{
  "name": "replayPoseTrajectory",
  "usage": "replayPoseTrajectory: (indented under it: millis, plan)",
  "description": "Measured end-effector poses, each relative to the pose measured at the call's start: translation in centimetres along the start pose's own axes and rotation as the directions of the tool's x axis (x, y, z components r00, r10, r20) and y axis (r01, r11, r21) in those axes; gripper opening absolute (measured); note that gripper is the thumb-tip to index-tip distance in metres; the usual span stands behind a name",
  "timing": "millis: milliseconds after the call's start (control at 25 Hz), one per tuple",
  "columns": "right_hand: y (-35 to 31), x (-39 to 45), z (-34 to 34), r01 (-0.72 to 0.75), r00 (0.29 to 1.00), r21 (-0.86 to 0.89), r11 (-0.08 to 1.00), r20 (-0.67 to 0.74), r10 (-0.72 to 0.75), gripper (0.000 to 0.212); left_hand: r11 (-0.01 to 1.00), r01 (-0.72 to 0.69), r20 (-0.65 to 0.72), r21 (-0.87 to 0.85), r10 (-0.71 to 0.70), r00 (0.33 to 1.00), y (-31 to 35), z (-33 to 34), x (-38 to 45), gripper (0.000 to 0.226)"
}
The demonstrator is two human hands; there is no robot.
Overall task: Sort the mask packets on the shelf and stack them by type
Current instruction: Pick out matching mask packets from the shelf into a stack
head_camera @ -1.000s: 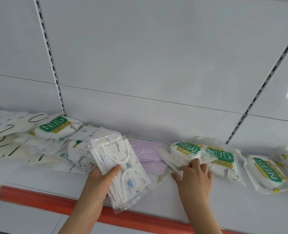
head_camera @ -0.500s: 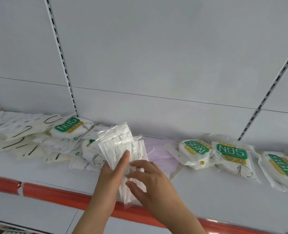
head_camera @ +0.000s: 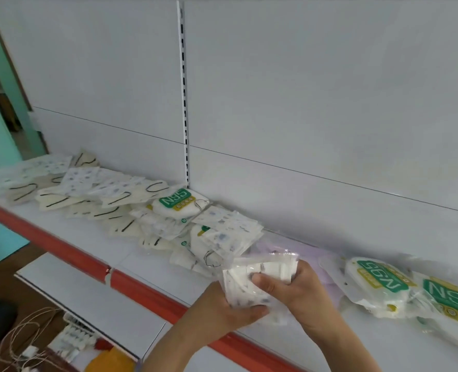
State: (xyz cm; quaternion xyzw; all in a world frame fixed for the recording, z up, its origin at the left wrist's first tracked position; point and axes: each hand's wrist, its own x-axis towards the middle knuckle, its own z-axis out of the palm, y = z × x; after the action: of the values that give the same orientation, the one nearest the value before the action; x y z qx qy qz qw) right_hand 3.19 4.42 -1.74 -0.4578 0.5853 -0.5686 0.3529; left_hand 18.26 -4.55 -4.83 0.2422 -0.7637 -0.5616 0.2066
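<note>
Both hands hold one bundle of clear packets with printed white masks (head_camera: 260, 275) above the shelf's front part. My left hand (head_camera: 222, 310) grips it from below, my right hand (head_camera: 297, 288) from the right with fingers curled over it. On the white shelf (head_camera: 152, 264) lie more packets: cream ones with black ear loops (head_camera: 61, 202) at the left, patterned ones (head_camera: 230, 226) in the middle, a green-labelled N95 packet (head_camera: 179, 204) near the back, a lilac mask packet (head_camera: 313, 253) behind my hands, and two N95 packets (head_camera: 378, 285) at the right.
The shelf has a red front strip (head_camera: 69, 251) and a white back panel with a slotted upright (head_camera: 185, 103). A lower shelf (head_camera: 88, 299) sits beneath. Cables (head_camera: 23, 342) and a yellow object (head_camera: 109, 361) lie on the floor at bottom left.
My right hand left the N95 packets and came over to grip the held bundle. The view swung left, showing more of the shelf's left end.
</note>
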Motion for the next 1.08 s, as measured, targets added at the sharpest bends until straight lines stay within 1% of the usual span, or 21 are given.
replayPoseTrajectory:
  millis: [80, 160, 200, 240, 280, 320, 360, 400, 440, 480, 560, 600, 640, 680, 760, 800, 840, 920, 960, 1040, 1080]
  plan:
    - [-0.5, 1.2, 0.9, 0.013, 1.000, 0.072, 0.997, -0.026, -0.011, 0.055, 0.999, 0.011, -0.027, -0.050, -0.012, 1.000, 0.0, -0.6, -0.7, 0.038]
    - [-0.3, 3.4, 1.4, 0.074, 0.994, 0.072, 0.995, -0.088, -0.068, 0.056, 0.989, 0.060, -0.179, -0.133, -0.083, 0.980, -0.2, -2.1, -1.3, 0.031]
    - [0.1, 4.9, 1.4, 0.100, 0.987, -0.097, 0.990, -0.120, -0.111, 0.054, 0.979, 0.060, -0.274, -0.195, -0.113, 0.955, -0.6, -3.1, -1.5, 0.030]
    - [0.5, 6.3, 1.4, 0.087, 0.985, -0.398, 0.913, -0.105, -0.140, 0.061, 0.965, 0.046, -0.369, -0.260, -0.143, 0.918, -1.0, -4.2, -1.7, 0.030]
    - [1.0, 7.8, 1.6, 0.070, 0.993, -0.665, 0.743, -0.027, -0.118, 0.081, 0.948, 0.031, -0.452, -0.316, -0.179, 0.874, -1.3, -5.4, -1.9, 0.031]
    - [1.7, 9.3, 1.9, 0.068, 0.998, -0.805, 0.590, 0.048, -0.049, 0.102, 0.934, 0.020, -0.503, -0.357, -0.210, 0.838, -1.4, -6.5, -2.1, 0.030]
    - [2.5, 10.6, 2.2, 0.078, 0.993, -0.852, 0.518, 0.112, 0.035, 0.114, 0.925, 0.018, -0.523, -0.379, -0.230, 0.821, -1.5, -7.5, -2.3, 0.029]
    - [2.8, 11.5, 2.4, 0.076, 0.982, -0.846, 0.528, 0.156, 0.108, 0.115, 0.918, 0.024, -0.524, -0.395, -0.248, 0.815, -1.5, -8.3, -2.4, 0.029]
    - [3.1, 12.2, 2.5, 0.046, 0.976, -0.820, 0.570, 0.160, 0.151, 0.106, 0.908, 0.031, -0.522, -0.419, -0.268, 0.810, -1.7, -9.0, -2.6, 0.028]
    - [3.3, 12.9, 2.4, 0.010, 0.978, -0.780, 0.626, 0.138, 0.156, 0.086, 0.892, 0.036, -0.515, -0.451, -0.293, 0.805, -1.9, -9.6, -2.8, 0.028]
    - [2.9, 13.7, 1.5, -0.060, 0.995, -0.711, 0.700, 0.013, 0.098, 0.021, 0.846, 0.043, -0.492, -0.532, -0.350, 0.797, -2.2, -10.4, -3.0, 0.029]
    - [2.4, 13.8, 1.1, -0.063, 0.998, -0.700, 0.712, -0.046, 0.043, 0.011, 0.821, 0.051, -0.475, -0.568, -0.377, 0.795, -2.3, -10.9, -3.0, 0.031]
    - [2.0, 13.8, 1.0, -0.048, 0.994, -0.702, 0.710, -0.104, -0.036, 0.027, 0.799, 0.063, -0.449, -0.598, -0.400, 0.799, -2.4, -11.2, -2.8, 0.032]
    - [1.4, 13.5, 1.0, -0.025, 0.977, -0.688, 0.726, -0.170, -0.127, 0.034, 0.781, 0.079, -0.416, -0.620, -0.413, 0.810, -2.4, -11.4, -2.4, 0.033]
    - [-0.1, 12.1, 2.1, 0.129, 0.913, -0.642, 0.755, -0.221, -0.344, 0.026, 0.755, 0.106, -0.345, -0.647, -0.413, 0.843, -1.6, -11.4, -1.4, 0.030]
    - [-0.6, 11.2, 3.3, 0.235, 0.891, -0.656, 0.717, -0.150, -0.429, 0.020, 0.726, 0.094, -0.298, -0.681, -0.392, 0.870, -1.0, -11.2, -0.9, 0.029]
    - [-0.6, 10.4, 4.6, 0.329, 0.877, -0.690, 0.645, -0.030, -0.479, 0.029, 0.676, 0.079, -0.237, -0.732, -0.362, 0.902, -0.4, -11.0, -0.5, 0.031]
    - [0.6, 9.2, 6.5, 0.475, 0.857, -0.710, 0.520, 0.238, -0.457, 0.054, 0.618, 0.080, -0.138, -0.782, -0.298, 0.945, 0.2, -10.6, 0.1, 0.039]
    - [1.2, 8.6, 6.9, 0.493, 0.865, -0.683, 0.539, 0.322, -0.383, 0.068, 0.644, 0.074, -0.133, -0.761, -0.267, 0.954, 0.0, -10.5, 0.4, 0.039]
    - [0.8, 7.5, 7.1, 0.395, 0.905, -0.557, 0.730, 0.374, -0.204, 0.087, 0.719, 0.062, -0.161, -0.692, -0.237, 0.958, -0.7, -10.6, 0.7, 0.045]
    - [0.3, 7.0, 7.0, 0.309, 0.928, -0.452, 0.837, 0.335, -0.162, 0.086, 0.743, 0.072, -0.163, -0.666, -0.239, 0.957, -1.2, -10.7, 0.7, 0.049]
